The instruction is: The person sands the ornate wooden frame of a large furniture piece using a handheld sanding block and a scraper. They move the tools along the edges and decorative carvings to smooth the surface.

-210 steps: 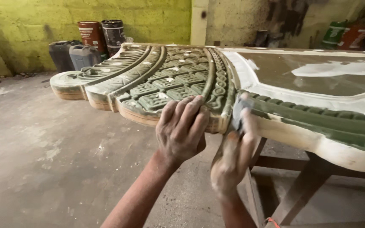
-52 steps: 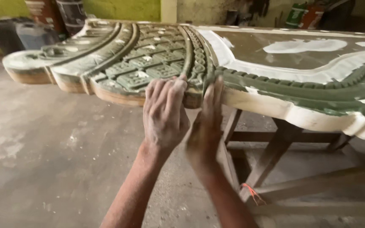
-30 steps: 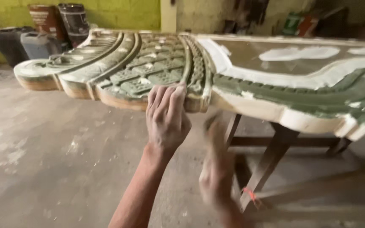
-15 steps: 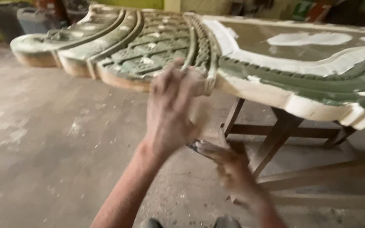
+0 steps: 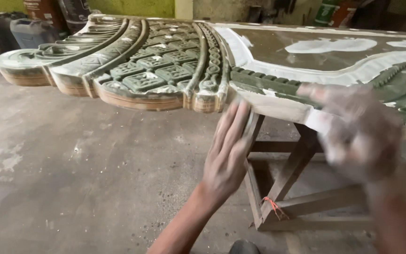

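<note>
Left hand [image 5: 226, 155], centre frame: fingers straight and together, empty, tips just under the front edge of the carved panel [image 5: 165, 66]. Right hand [image 5: 358, 131], right of frame: blurred, against the panel's white edge; grip cannot be told. Panel spans the upper frame on a wooden trestle [image 5: 283, 188]. Plastic drums [image 5: 29, 30] stand upper left.
</note>
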